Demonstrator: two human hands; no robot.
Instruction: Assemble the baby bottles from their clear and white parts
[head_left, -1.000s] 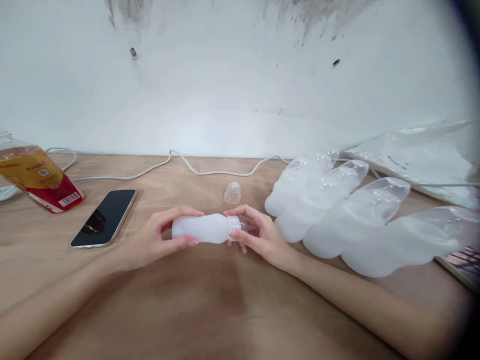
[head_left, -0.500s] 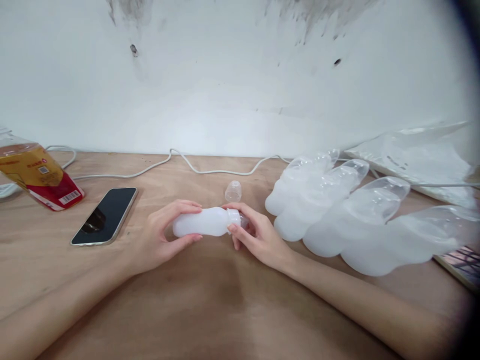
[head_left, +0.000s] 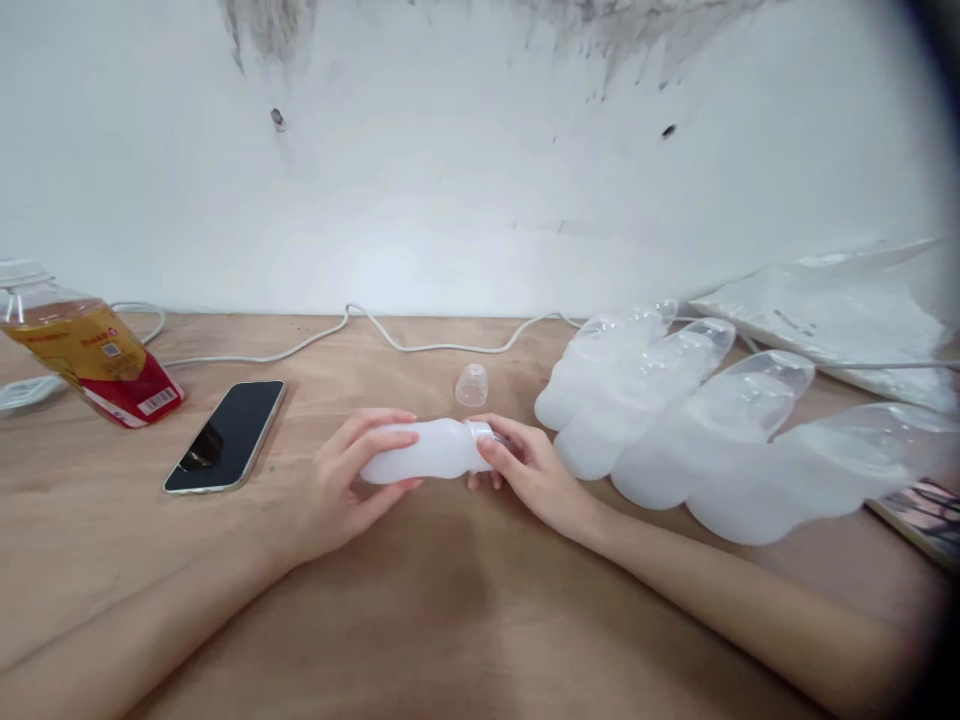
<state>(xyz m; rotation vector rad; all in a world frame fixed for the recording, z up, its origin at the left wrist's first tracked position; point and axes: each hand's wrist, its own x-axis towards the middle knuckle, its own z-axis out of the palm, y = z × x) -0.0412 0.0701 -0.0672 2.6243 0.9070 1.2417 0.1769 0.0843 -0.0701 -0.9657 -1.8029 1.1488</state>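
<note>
A milky white baby bottle [head_left: 427,450] lies sideways between my hands, a little above the table. Its base end is gripped by my left hand [head_left: 352,475], thumb below and fingers above. My right hand [head_left: 529,465] is closed round the collar [head_left: 478,440] at the other end; the fingers mostly hide the tip there. Just behind the bottle stands a small clear dome cap [head_left: 472,385] on the wooden table [head_left: 360,620].
Several similar bottles [head_left: 660,440] with clear covers lie in a row at the right, before a plastic bag [head_left: 832,310]. A phone [head_left: 225,437] and a drink bottle [head_left: 112,350] are at the left. A white cable [head_left: 427,348] runs along the wall [head_left: 450,150].
The whole view has shifted slightly, so things at the left sit farther right. My left fingers lie further over the bottle, and my right fingers have shifted on the collar.
</note>
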